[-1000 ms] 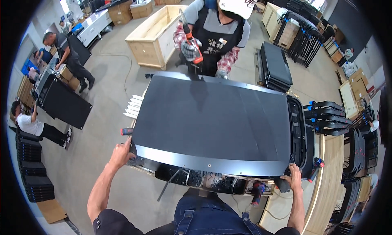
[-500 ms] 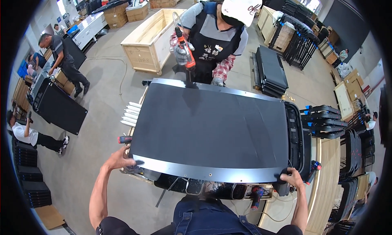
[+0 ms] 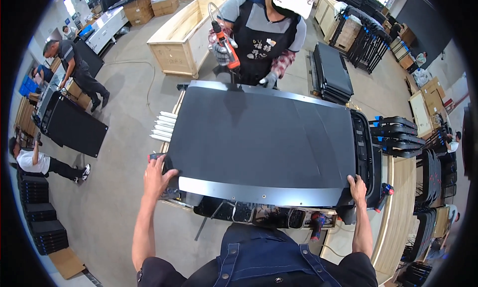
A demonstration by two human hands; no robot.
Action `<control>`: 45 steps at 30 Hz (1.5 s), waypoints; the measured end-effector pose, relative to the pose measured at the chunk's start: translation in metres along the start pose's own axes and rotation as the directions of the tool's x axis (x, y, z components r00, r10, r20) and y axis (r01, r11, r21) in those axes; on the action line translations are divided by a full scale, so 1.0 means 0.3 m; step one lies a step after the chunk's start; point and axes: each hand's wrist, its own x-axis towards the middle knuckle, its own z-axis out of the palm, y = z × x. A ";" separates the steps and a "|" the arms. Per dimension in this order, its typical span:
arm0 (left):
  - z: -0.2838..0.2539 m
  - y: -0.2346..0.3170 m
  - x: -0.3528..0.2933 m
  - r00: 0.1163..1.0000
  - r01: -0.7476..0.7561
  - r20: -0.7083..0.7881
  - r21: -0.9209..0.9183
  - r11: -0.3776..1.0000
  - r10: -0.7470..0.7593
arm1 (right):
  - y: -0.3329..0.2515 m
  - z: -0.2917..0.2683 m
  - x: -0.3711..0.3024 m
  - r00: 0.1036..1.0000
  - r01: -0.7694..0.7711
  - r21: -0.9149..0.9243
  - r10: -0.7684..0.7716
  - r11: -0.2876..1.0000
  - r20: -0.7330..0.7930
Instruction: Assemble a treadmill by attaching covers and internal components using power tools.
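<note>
In the head view, the large dark panel lies lower and closer to the person than half a second ago, and the co-worker across it has leaned in, so the orange-handled tool now stands over the panel's far edge rather than above it. The panel is a broad, flat, matte black rectangle with a bare metal strip along its near and far edges and a slotted black band at its right end; it lies level across the tabletop, whose pale wooden edge shows to the right. The left hand rests at the near-left corner, fingers curled over the metal strip and thumb on top, its grip closed on the panel. The right hand grasps the near-right corner the same way, fingers over the edge just beside the slotted band. So the panel stretches between the two hands and away from the person. The co-worker's gloved hand holds the tool upright. White tubes lie just beside the panel's left edge.
</note>
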 end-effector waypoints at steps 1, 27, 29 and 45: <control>-0.009 -0.039 -0.005 0.986 0.043 0.165 -0.149 0.988 -0.018 | 0.013 -0.023 -0.017 0.995 0.083 -0.022 -0.081 0.996 0.062; -0.005 -0.115 -0.136 0.922 -0.088 0.383 0.079 0.993 0.051 | 0.110 -0.129 -0.229 0.942 0.282 0.184 -0.308 0.941 0.131; -0.022 -0.068 -0.143 0.925 -0.039 0.379 0.081 0.996 0.006 | 0.119 -0.123 -0.228 0.944 0.271 0.133 -0.291 0.953 0.158; 0.828 0.427 -2.090 0.114 0.949 0.943 -0.196 -0.246 -0.312 | 0.005 0.425 -0.760 0.323 0.195 0.569 -0.600 0.799 0.732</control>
